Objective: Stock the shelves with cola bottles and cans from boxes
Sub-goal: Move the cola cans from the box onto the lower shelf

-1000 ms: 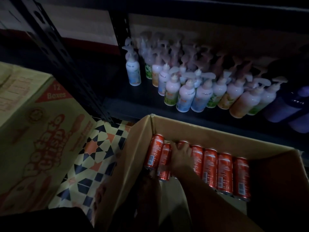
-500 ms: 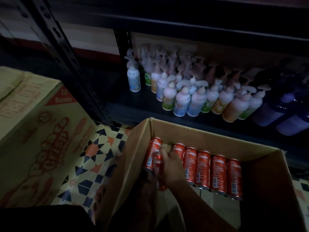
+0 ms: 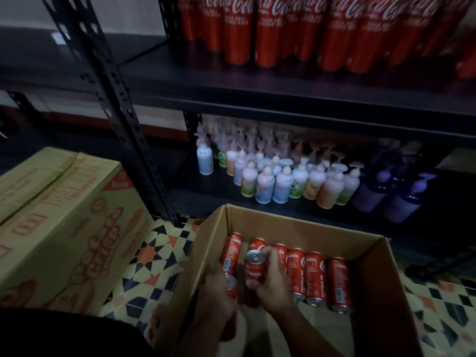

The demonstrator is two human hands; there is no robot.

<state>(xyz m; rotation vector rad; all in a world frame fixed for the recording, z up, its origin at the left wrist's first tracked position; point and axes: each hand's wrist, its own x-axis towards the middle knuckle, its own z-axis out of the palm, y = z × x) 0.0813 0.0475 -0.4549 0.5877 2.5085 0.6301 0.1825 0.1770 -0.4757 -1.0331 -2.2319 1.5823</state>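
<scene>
- Right hand [image 3: 273, 282] is wrapped round a slim red aluminium cola can [image 3: 255, 267], silver lid tipped up toward the camera, lifted just above the row in the open brown cardboard box [image 3: 304, 226].
- Left hand [image 3: 219, 289] grips a second red can [image 3: 231, 286] low at the box's left side; only its silver rim and a strip of red show past the fingers.
- Five or so matching cans lie on their sides along the box's far wall [image 3: 315, 276], touching one another, round and ready to roll.
- Handling, as I read it: full cans, so dense and rigid for their size, with smooth painted walls that could slip. A grip round the mid-body looks safest, and squeezing hard risks a dent.
- Up top, tall glossy red cola bottles [image 3: 268, 29] stand packed on the dark metal shelf [image 3: 180, 81], whose left end is bare.
- Below sit white plastic pump bottles [image 3: 265, 184], with purple ones [image 3: 401, 202] to the right.
- A printed yellow-brown carton [image 3: 59, 222] rests on the patterned tile floor [image 3: 159, 256], hard and glazed, unkind to a dropped can.
</scene>
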